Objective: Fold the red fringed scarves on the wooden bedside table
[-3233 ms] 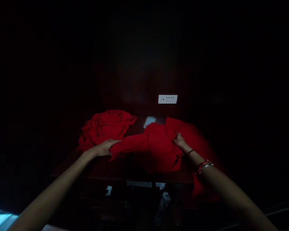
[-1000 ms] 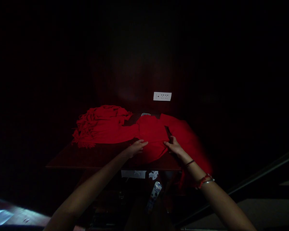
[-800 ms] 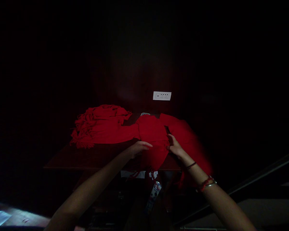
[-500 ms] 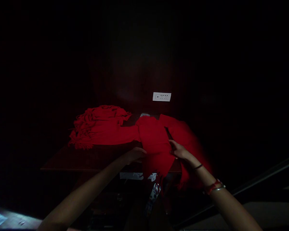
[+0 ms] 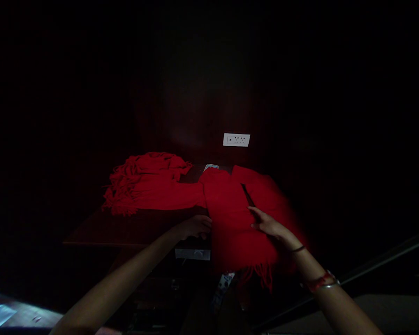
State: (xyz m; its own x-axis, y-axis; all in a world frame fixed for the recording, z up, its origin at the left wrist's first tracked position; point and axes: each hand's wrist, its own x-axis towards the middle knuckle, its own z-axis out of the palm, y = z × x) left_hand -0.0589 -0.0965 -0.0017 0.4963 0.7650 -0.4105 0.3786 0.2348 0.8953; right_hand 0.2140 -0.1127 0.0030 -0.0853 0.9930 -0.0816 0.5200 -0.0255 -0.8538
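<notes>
Red fringed cloth point(image 5: 233, 218), bunched and rumpled at left on dark counter point(image 5: 101, 230); flatter strip runs to middle, smooth panel drapes over near edge, fringe hanging. More red fabric at right.

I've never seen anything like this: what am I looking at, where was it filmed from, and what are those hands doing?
There is no robot here: these are a person's own bare arms, seen by a camera worn on the head, looking forward and down. The left hand is at the near left edge of a red cloth strip, the right hand at its right edge; I can't tell how firmly either holds it. The strip's fringed end hangs over the front of a dark table. More fringed red cloth lies bunched on the left. A small flat object peeks out behind the strip, below a white wall socket.
</notes>
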